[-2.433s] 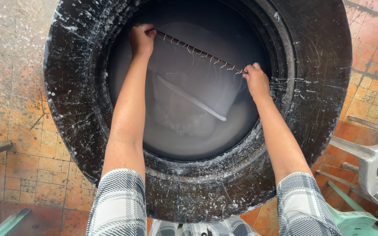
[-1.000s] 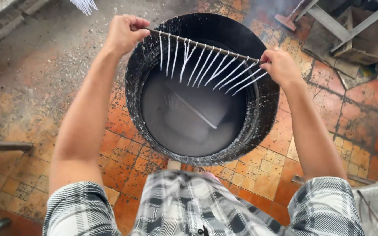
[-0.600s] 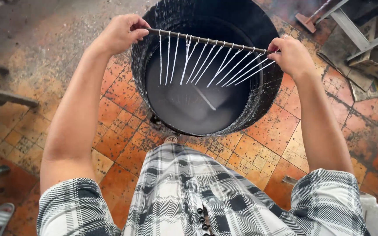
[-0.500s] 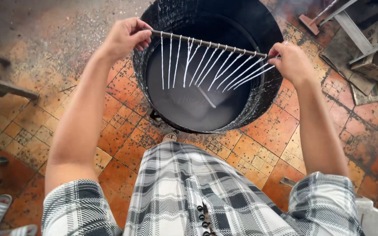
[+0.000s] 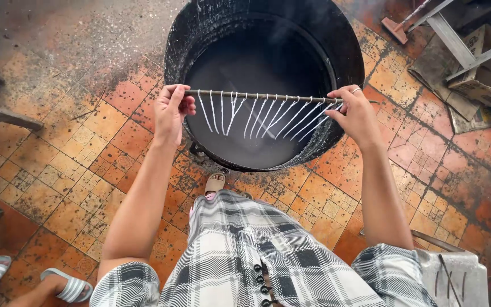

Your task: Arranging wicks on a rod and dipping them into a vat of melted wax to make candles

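My left hand (image 5: 173, 111) and my right hand (image 5: 354, 113) each grip one end of a thin dark rod (image 5: 262, 96) held level above a large black drum (image 5: 349, 40). Several thin white wax-coated strings (image 5: 259, 117) hang from the rod, slanting over the near part of the drum. The drum is streaked with white drips and holds a dark grey liquid (image 5: 257, 62). The rod sits just above the drum's near rim.
Orange stained floor tiles (image 5: 86, 148) surround the drum. A grey metal frame and cardboard (image 5: 473, 51) lie at upper right. Another person's sandalled feet (image 5: 58, 284) stand at lower left. A grey metal piece (image 5: 450, 276) is at lower right.
The rod with its strings came up out of the liquid, then moved back toward me and lower. My view pulled away from the drum.
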